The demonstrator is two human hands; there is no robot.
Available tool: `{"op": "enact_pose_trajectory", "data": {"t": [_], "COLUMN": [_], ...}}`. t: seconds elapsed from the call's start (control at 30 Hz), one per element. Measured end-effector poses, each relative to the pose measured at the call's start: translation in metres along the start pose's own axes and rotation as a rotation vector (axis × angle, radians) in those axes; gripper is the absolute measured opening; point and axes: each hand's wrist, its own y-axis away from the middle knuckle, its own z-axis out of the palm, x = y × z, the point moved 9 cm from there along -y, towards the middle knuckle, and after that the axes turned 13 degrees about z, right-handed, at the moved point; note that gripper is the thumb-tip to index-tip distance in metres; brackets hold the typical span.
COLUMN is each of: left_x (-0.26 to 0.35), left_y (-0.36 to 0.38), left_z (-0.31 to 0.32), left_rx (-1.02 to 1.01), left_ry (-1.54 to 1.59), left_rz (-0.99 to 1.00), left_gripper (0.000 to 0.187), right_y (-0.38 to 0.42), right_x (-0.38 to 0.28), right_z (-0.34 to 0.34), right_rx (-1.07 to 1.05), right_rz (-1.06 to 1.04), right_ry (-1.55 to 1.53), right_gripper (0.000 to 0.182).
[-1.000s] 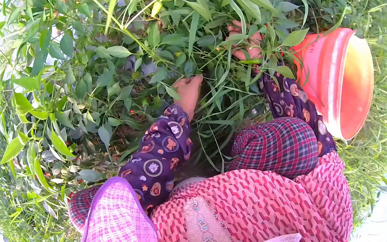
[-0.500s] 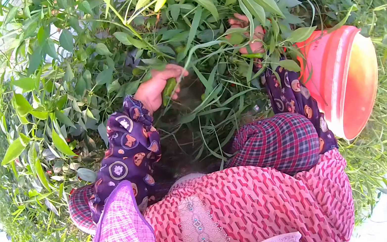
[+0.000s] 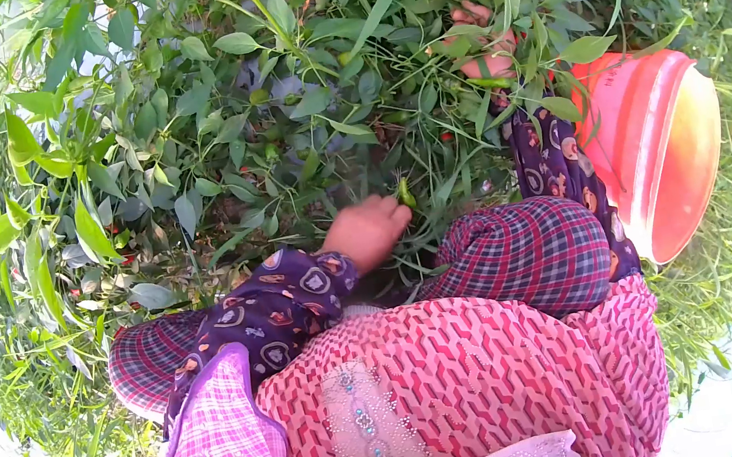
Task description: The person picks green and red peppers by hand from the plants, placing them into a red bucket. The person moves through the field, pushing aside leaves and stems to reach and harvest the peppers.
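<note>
My left hand (image 3: 367, 233) is low in the foliage in front of my knees, its fingers closed. A green chili pepper (image 3: 405, 194) shows at its fingertips, stem end up; the palm side is hidden. Further out on the right, my right hand (image 3: 491, 49) is among the pepper plants (image 3: 228, 126), its fingers curled and partly covered by leaves. Another green chili pepper (image 3: 490, 83) lies against the base of this palm. I cannot see what else the hand may hold.
A red-orange bucket (image 3: 647, 149) lies tilted on its side to the right, its mouth turned away from the plants. My checked knee (image 3: 532, 260) is between my arms. Long grass (image 3: 717, 299) grows at the right, and a few red peppers show among the leaves.
My left hand has moved down and to the right, toward my knees. The long grass blade it gripped no longer stretches across the view. My right hand stays nearly in place among the leaves.
</note>
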Motion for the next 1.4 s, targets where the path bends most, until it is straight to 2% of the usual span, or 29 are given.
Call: {"op": "enact_pose_trajectory", "data": {"t": [0.07,0.1,0.2,0.23,0.27,0.37,0.43,0.47,0.53,0.57,0.6,0.63,0.67,0.7,0.73,0.77,0.8,0.83,0.87,0.9,0.93,0.97,1.0,1.07,1.13,1.2,1.27,1.33,1.4], "left_x": [0.018,0.015,0.012,0.001,-0.008,-0.022,-0.031,-0.05,-0.09,-0.097,-0.104,-0.111,-0.117,-0.142,-0.126,-0.122,-0.11,-0.114,-0.113,-0.129,-0.125,-0.144,-0.134,-0.127,-0.129,-0.114,-0.111,-0.119,-0.123], "left_y": [0.009,0.011,0.006,-0.002,-0.009,-0.043,-0.049,-0.048,-0.043,-0.044,-0.044,-0.041,-0.034,-0.039,-0.042,-0.044,-0.044,-0.045,-0.046,-0.037,-0.038,-0.039,-0.045,-0.04,-0.03,-0.043,-0.047,-0.047,-0.054], "left_z": [0.05,0.056,0.069,0.055,0.043,-0.043,-0.11,-0.12,-0.097,-0.084,-0.06,-0.024,-0.001,0.031,0.014,0.024,-0.002,-0.005,-0.005,0.015,-0.004,0.041,0.022,0.02,0.007,0.002,0.0,0.018,0.025], "left_rx": [-0.178,-0.176,-0.256,-0.332,-0.409,0.069,0.534,0.766,0.805,0.723,0.557,0.423,0.474,0.503,0.64,0.611,0.643,0.709,0.726,0.749,0.629,0.823,0.726,0.735,0.803,0.619,0.642,0.828,0.749], "left_ry": [0.006,0.006,0.027,0.077,0.128,0.114,0.282,0.486,1.173,1.223,1.084,1.184,1.159,0.792,0.904,1.014,0.878,0.84,1.033,0.892,0.898,0.76,0.88,0.853,0.779,0.852,0.82,0.913,0.927], "left_rz": [0.111,0.115,0.166,0.112,0.061,0.103,-0.01,-0.075,-0.583,-0.697,-0.777,-0.839,-0.915,-0.776,-0.756,-0.787,-0.802,-0.745,-0.715,-0.872,-0.789,-0.829,-0.713,-0.801,-0.857,-0.717,-0.677,-0.764,-0.693], "left_gripper": [0.015,0.015,0.017,0.017,0.017,0.011,0.009,0.013,0.016,0.018,0.019,0.023,0.029,0.038,0.048,0.057,0.061,0.06,0.047,0.046,0.057,0.058,0.054,0.043,0.039,0.036,0.031,0.027,0.027], "right_y": [-0.001,-0.001,0.005,0.007,0.009,0.006,-0.007,-0.005,-0.003,-0.006,-0.003,0.002,0.007,0.011,-0.001,-0.01,0.004,-0.004,0.019,-0.043,-0.096,-0.136,-0.171,-0.22,-0.245,-0.255,-0.258,-0.259,-0.257], "right_x": [0.013,0.012,-0.002,-0.003,-0.003,-0.009,0.021,0.025,0.026,0.032,0.013,0.02,0.019,0.023,0.043,0.032,0.002,0.02,0.024,0.049,0.074,0.092,0.107,0.138,0.158,0.171,0.182,0.187,0.189], "right_z": [-0.015,-0.015,-0.035,-0.009,-0.005,-0.002,0.014,0.01,0.004,-0.02,0.031,-0.016,-0.069,-0.045,-0.033,-0.01,0.021,-0.039,-0.123,-0.075,-0.045,-0.017,0.012,0.058,0.096,0.126,0.15,0.173,0.191], "right_rx": [0.153,0.155,0.445,0.365,0.366,0.294,-0.184,-0.184,-0.125,-0.031,-0.043,0.26,0.545,0.515,-0.027,-0.148,0.016,-0.051,0.573,0.474,0.38,0.303,0.234,0.131,0.063,0.023,0.0,-0.016,-0.025], "right_rz": [0.145,0.143,0.066,-0.038,-0.036,-0.085,0.29,0.287,0.223,0.583,0.214,0.298,0.372,0.459,0.666,0.434,-0.053,0.198,0.114,0.146,0.189,0.231,0.27,0.348,0.408,0.456,0.495,0.519,0.541], "right_ry": [-0.297,-0.293,0.06,0.004,0.003,0.062,-0.658,-0.659,-0.65,-0.35,-0.392,-0.168,0.057,0.007,-0.399,-0.252,-0.003,-0.158,-0.07,-0.091,-0.111,-0.12,-0.121,-0.12,-0.113,-0.104,-0.103,-0.104,-0.104], "right_gripper": [0.033,0.033,0.028,0.03,0.03,0.033,0.036,0.036,0.036,0.033,0.025,0.024,0.024,0.027,0.029,0.03,0.033,0.039,0.042,0.042,0.043,0.043,0.043,0.043,0.043,0.043,0.043,0.043,0.043]}}
